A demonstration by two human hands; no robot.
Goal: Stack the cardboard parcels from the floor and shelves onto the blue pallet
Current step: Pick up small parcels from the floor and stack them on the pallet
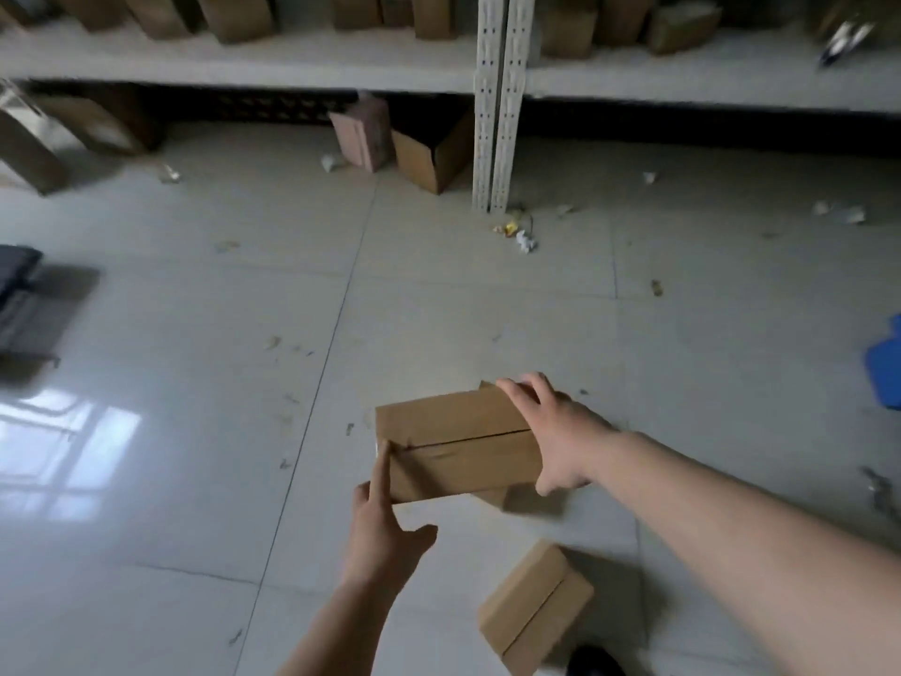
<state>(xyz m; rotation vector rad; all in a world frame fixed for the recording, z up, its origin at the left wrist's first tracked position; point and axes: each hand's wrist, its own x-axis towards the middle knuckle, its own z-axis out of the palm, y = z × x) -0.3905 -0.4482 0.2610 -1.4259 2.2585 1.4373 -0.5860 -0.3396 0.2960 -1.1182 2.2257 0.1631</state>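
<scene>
A brown cardboard parcel (458,444) with a centre seam on top sits between my two hands, low over the tiled floor, and throws a shadow to its right. My left hand (385,524) presses straight fingers against its left end, thumb spread away. My right hand (551,431) grips the right end, fingers curled over the far corner. A second parcel (534,607) lies on the floor near my foot. A corner of the blue pallet (885,368) shows at the right edge. Several more parcels (234,14) stand on the white shelf (292,65) at the back.
A perforated shelf post (497,114) stands at centre back, with an open box (434,153) and a pinkish box (363,134) beside it under the shelf. More boxes (29,148) lean at far left. A dark object (14,275) lies at the left edge. Paper scraps litter the floor.
</scene>
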